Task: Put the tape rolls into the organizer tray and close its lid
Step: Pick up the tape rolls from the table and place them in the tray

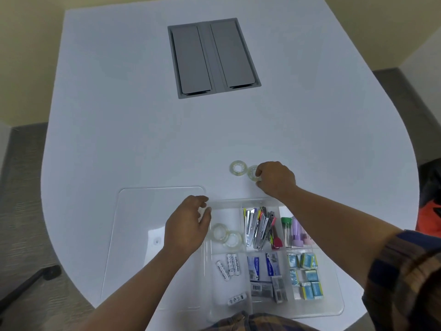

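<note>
A clear organizer tray (224,203) lies at the table's near edge, its clear lid (143,211) folded flat to the left. Two clear tape rolls (226,235) lie in the tray's top-left compartment. My left hand (188,225) hovers at that compartment's left edge, fingers curled around what looks like another clear tape roll (204,212). Beyond the tray, one tape roll (238,168) lies flat on the table. Right beside it, my right hand (274,180) pinches a second tape roll (253,173).
Other compartments hold staplers (257,228), small tubes (293,231), batteries (228,265), staple boxes (265,275) and blue packets (306,273). A grey cable hatch (212,58) is set into the white table (119,115) farther back. A chair base (31,280) shows at left.
</note>
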`<state>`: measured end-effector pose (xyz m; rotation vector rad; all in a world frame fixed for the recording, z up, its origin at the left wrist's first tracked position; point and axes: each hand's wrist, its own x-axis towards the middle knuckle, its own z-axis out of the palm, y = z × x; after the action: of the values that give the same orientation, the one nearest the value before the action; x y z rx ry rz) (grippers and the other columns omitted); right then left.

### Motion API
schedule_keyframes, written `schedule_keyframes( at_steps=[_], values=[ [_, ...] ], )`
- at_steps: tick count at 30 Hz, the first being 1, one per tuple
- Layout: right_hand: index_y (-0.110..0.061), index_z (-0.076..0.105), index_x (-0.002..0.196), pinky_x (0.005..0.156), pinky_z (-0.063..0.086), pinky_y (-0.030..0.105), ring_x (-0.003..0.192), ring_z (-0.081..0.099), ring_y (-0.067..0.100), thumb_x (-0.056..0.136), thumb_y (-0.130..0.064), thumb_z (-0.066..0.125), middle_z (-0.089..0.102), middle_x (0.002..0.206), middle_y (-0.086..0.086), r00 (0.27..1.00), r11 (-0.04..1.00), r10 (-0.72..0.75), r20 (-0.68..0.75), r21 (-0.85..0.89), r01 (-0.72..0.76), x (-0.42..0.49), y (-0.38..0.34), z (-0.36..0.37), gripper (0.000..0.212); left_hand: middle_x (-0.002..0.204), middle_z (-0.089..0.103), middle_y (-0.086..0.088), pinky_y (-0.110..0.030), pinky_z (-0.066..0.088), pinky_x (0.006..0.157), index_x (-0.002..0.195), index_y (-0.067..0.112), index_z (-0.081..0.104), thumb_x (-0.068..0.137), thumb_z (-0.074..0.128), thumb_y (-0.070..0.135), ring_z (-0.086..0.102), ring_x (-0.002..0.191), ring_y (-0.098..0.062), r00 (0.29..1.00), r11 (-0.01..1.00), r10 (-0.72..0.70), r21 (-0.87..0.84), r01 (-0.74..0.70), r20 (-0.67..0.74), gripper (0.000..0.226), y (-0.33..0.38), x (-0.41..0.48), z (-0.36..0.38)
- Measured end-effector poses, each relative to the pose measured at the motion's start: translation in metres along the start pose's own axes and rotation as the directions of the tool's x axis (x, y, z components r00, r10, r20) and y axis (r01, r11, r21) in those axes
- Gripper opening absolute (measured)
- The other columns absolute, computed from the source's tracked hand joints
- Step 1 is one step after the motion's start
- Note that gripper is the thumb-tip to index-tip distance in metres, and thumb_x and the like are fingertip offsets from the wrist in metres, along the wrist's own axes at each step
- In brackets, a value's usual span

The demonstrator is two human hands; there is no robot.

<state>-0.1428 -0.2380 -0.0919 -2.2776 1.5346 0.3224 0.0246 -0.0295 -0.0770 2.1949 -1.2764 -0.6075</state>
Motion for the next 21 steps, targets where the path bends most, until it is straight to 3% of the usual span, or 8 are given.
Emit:
schedule_keyframes(
  at_steps=[5,9,13,16,21],
  values=[
    [-0.021,0.070,0.099,0.075,0.054,0.033,0.094,0.064,0.026,0.083,-0.020,0.065,0.069,0.103,0.002,0.998,0.999,-0.033,-0.049,-0.005,0.033,0.004,0.003,0.002,0.018,0.115,0.063,0.003,-0.034,0.052,0.079,0.117,0.019,0.061,0.094,0.054,0.022,0.063,0.096,-0.017,0.995,0.998,-0.067,0.014,0.068,-0.080,0.025,-0.027,-0.007,0.002],
    [-0.021,0.069,0.096,0.070,0.049,0.030,0.089,0.063,0.024,0.079,-0.024,0.068,0.067,0.097,0.000,0.992,0.986,-0.088,-0.088,0.133,0.100,-0.005,-0.003,-0.006,0.017,0.130,0.060,-0.011,-0.043,0.047,0.096,0.125,0.007,0.057,0.093,0.053,0.015,0.059,0.115,-0.032,0.996,0.981,-0.089,0.172,0.090,-0.011,0.033,-0.053,-0.019,0.007],
    [-0.024,0.068,0.091,0.068,0.051,0.032,0.079,0.060,0.020,0.074,-0.026,0.069,0.064,0.085,-0.004,0.966,0.942,-0.191,-0.173,0.245,0.230,-0.047,-0.021,-0.014,0.018,0.154,0.033,-0.009,-0.044,0.031,0.110,0.139,0.008,0.044,0.096,0.051,0.023,0.033,0.141,-0.027,0.992,0.960,-0.066,0.277,0.033,0.109,0.047,-0.065,-0.029,0.016],
    [-0.024,0.069,0.092,0.065,0.050,0.033,0.077,0.058,0.018,0.075,-0.028,0.070,0.059,0.078,-0.008,0.935,0.903,-0.311,-0.171,0.253,0.347,-0.091,-0.029,-0.009,0.018,0.161,0.010,-0.004,-0.041,0.013,0.118,0.149,0.011,0.025,0.098,0.046,0.033,0.010,0.148,-0.022,0.984,0.960,-0.067,0.281,0.018,0.167,0.060,-0.072,-0.036,0.024],
    [-0.027,0.070,0.100,0.065,0.048,0.029,0.086,0.059,0.017,0.083,-0.031,0.063,0.065,0.084,-0.007,0.920,0.903,-0.382,-0.084,0.180,0.391,-0.128,-0.033,0.022,0.019,0.162,0.004,-0.004,-0.041,0.008,0.119,0.150,0.012,0.018,0.098,0.045,0.034,0.004,0.149,-0.020,0.981,0.962,-0.072,0.272,0.021,0.181,0.063,-0.076,-0.036,0.027]
  ],
)
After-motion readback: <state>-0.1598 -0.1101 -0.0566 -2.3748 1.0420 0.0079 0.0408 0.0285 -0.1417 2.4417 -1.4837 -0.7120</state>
